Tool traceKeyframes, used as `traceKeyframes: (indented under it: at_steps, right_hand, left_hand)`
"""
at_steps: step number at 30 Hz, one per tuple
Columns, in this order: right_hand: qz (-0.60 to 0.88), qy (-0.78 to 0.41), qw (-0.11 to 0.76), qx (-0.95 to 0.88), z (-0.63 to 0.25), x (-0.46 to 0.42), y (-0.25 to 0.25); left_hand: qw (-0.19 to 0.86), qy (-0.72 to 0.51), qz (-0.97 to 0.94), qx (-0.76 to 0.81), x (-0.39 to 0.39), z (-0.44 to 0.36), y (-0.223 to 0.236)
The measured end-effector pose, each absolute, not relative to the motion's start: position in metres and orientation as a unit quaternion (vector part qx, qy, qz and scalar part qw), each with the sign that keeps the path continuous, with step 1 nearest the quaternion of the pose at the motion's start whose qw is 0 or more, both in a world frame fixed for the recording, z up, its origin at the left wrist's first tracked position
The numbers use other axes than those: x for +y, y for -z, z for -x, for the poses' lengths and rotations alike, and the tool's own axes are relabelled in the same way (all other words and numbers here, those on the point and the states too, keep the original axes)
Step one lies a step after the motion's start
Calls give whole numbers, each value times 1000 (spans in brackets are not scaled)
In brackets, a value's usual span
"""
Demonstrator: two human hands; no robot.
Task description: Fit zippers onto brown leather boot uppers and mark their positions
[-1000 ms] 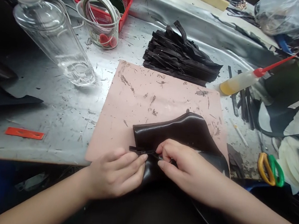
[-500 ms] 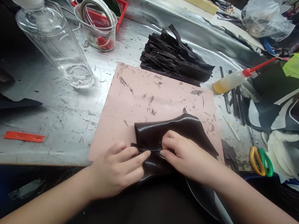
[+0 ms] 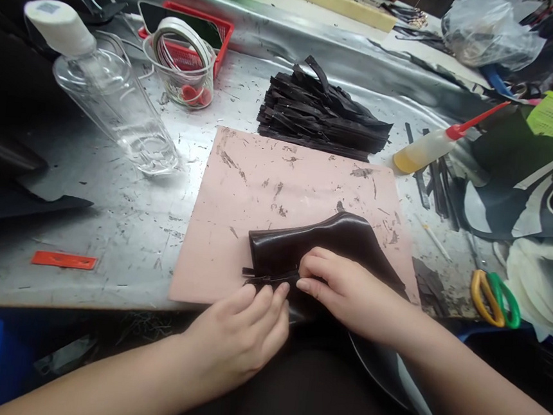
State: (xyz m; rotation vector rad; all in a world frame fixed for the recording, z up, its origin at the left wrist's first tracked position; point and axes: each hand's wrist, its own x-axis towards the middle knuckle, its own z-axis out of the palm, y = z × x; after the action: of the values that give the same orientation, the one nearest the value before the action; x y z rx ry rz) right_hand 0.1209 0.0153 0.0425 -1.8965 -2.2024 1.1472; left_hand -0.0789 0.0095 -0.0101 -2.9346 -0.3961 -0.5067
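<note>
A shiny dark brown leather boot upper lies folded on a pink work mat, its near part hanging over the table edge towards my lap. Along its opening runs a black zipper, one end sticking out at the left. My left hand grips the near flap of the upper just below the zipper, fingers close together and tips on the edge. With thumb and curled fingers, my right hand pinches the upper beside the zipper; what lies right between the fingertips is hidden.
Behind the mat is a stack of black zippers. Right of it lie a glue bottle with a red nozzle and scissors. At the left stand a clear bottle and a plastic cup with tape rolls; an orange strip lies nearer.
My left hand has shifted slightly right and down along the zipper, its fingers drawing together and uncovering the zipper's left end. My right hand stays nearly in place. The view has shifted slightly.
</note>
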Motion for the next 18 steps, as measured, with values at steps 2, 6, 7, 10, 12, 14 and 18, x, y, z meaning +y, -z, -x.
traceKeyframes:
  at_steps: [2, 6, 7, 10, 12, 14, 18]
  right_hand:
    - [624, -329, -14, -709, -117, 13, -41]
    - [647, -209, -80, -729, -110, 11, -41]
    - [643, -199, -84, -735, -112, 12, -42]
    - [645, -242, -69, -721, -125, 16, -50]
    - [657, -287, -53, -695, -137, 18, -54]
    - [666, -311, -41, -677, -147, 20, -54]
    - [670, -329, -16, -666, -155, 20, -44]
  left_hand:
    - [67, 149, 977, -140, 7, 78, 10]
    - [70, 138, 977, -149, 7, 73, 7]
    - [73, 136, 976, -155, 7, 70, 6]
    - [93, 126, 974, -165, 7, 62, 3]
    - [112, 124, 973, -161, 6, 57, 1]
    - [126, 122, 971, -163, 5, 53, 0]
    - [112, 129, 972, -162, 2, 48, 4]
